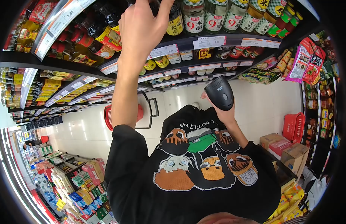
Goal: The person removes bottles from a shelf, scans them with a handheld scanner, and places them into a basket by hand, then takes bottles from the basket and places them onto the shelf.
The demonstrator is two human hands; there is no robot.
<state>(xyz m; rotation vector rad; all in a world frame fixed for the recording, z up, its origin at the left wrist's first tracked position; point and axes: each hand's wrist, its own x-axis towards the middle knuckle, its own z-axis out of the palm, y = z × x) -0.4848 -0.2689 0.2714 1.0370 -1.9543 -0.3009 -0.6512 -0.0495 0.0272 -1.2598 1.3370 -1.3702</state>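
My left hand reaches up to the shelf at the top. Its thumb and fingers are around a dark glass bottle, of which only a small part shows; the fingertips are cut off by the frame edge. Just right of the thumb stands a dark vinegar bottle with a yellow label. Clear rice vinegar bottles with a red 9 continue the row to the right. Held in front of my chest, my right hand is closed around a black handheld barcode scanner, its rounded back facing up.
Price tags line the shelf edge; lower shelves hold jars and packets. A red shopping basket with a black handle sits on the floor left of me. Behind to the right are another red basket and cardboard boxes. Packets hang at right.
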